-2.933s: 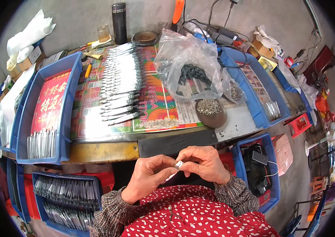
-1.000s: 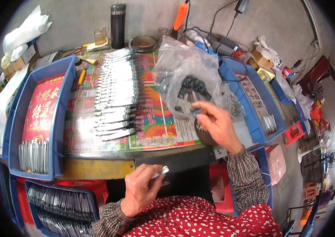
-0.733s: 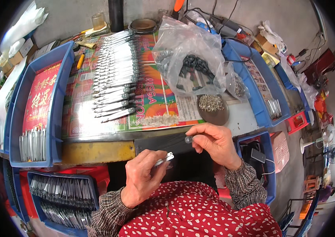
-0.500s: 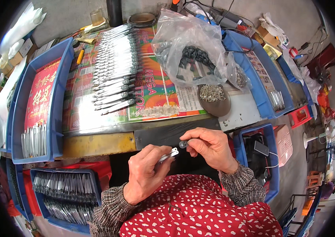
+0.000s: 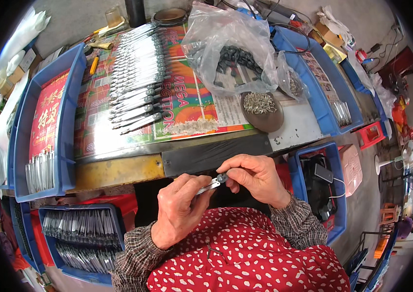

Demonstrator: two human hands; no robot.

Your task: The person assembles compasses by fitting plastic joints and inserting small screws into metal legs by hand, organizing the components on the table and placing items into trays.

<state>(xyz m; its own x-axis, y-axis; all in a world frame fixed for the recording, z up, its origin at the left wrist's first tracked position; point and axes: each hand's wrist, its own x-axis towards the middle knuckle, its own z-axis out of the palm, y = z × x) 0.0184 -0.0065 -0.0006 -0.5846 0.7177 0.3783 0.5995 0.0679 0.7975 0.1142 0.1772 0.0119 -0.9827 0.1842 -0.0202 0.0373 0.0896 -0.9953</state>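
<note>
Between the thumb and fingers of my left hand [image 5: 179,209] are flat silver metal strips [image 5: 208,188], their tips pointing up and right. My right hand [image 5: 260,181] pinches a small black part with a rounded end [image 5: 222,178]. This part meets the strip ends; whether it sits between them or against them, I cannot tell. Both hands are in front of the bench edge, above my red spotted apron [image 5: 245,243]. On the bench lies a long row of silver strips with dark ends [image 5: 136,82]. A round brown dish [image 5: 270,125] holds small metal pins [image 5: 260,102].
A clear plastic bag [image 5: 201,29] with black parts [image 5: 238,59] lies behind the dish. Blue trays [image 5: 67,126] with metal strips flank the bench. Lower left, another blue tray [image 5: 53,210] holds strips with black ends. A blue bin [image 5: 340,194] stands lower right.
The black part in my right hand has moved from just beside the strip tips to against them. The whole view has shifted slightly.
</note>
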